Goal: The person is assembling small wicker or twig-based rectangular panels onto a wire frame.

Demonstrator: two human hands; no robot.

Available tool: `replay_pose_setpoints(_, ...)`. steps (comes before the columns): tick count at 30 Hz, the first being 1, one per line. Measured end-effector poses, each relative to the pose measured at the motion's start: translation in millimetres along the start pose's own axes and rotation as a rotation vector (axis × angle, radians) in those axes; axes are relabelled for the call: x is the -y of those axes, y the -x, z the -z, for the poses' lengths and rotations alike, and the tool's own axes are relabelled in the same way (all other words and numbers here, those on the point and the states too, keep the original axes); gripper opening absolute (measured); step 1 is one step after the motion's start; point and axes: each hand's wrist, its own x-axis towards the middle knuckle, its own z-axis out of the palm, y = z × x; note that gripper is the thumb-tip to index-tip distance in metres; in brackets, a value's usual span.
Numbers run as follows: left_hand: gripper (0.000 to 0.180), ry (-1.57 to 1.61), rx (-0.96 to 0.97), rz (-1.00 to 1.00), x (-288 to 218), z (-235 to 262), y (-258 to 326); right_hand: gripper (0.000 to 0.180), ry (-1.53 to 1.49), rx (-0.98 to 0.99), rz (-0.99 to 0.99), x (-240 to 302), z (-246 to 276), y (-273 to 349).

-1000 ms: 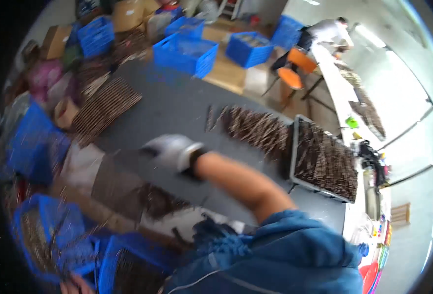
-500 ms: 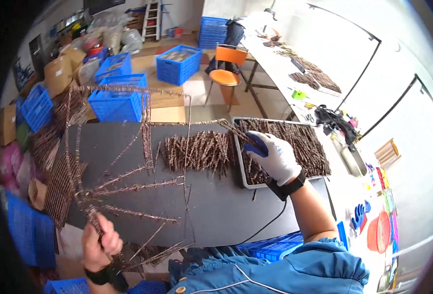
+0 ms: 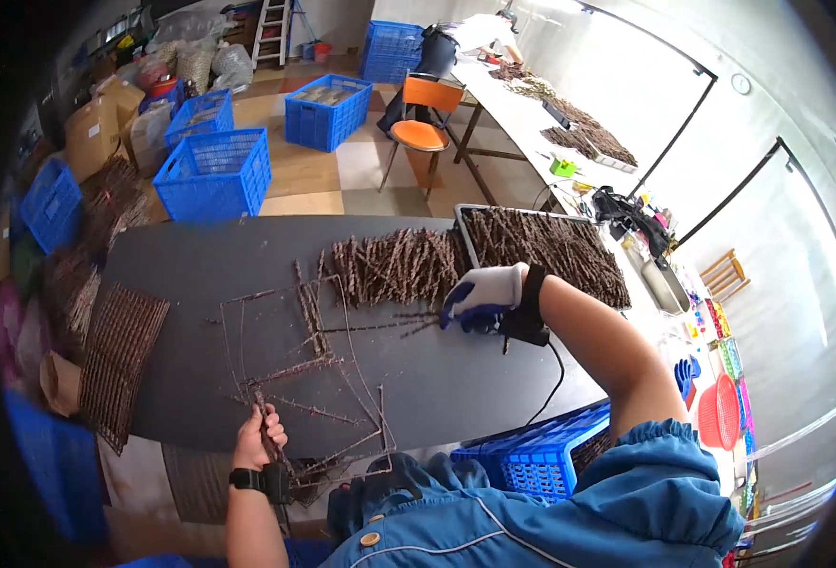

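My bare left hand (image 3: 259,435) is closed round the stem of a brown branching twig frame (image 3: 347,364), whose thin arms and bent loops spread over the dark table. In a white glove with blue fingers, my right hand (image 3: 484,298) pinches a few thin brown twigs (image 3: 420,324) just in front of the tray. Their left ends reach toward the upright part of the frame; whether they touch it I cannot tell. Beyond this hand lies a loose pile of short brown twigs (image 3: 394,267). Beside it, a light-rimmed tray (image 3: 465,237) is full of similar twigs.
A flat row of brown sticks (image 3: 123,350) lies at the table's left end. Blue crates (image 3: 214,180) stand beyond the table, with an orange chair (image 3: 421,134). Another blue crate (image 3: 541,469) is close by my right side. A person (image 3: 480,38) bends over the far white table.
My right hand has come away from the tray, toward me and slightly left, with twigs in it. My left hand has shifted right, and the twig frame has dropped lower over the table.
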Motion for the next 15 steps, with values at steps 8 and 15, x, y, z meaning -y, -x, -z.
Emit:
replay_pose_setpoints(8,0.03,-0.08,-0.098,-0.02,11,14,-1,0.027,0.745,-0.77,0.471,-55,-40,-41)
replay_pose_setpoints(15,0.03,-0.147,-0.228,-0.057,16,8,1,0.027,-0.981,-0.755,0.397,-118,-48,-75)
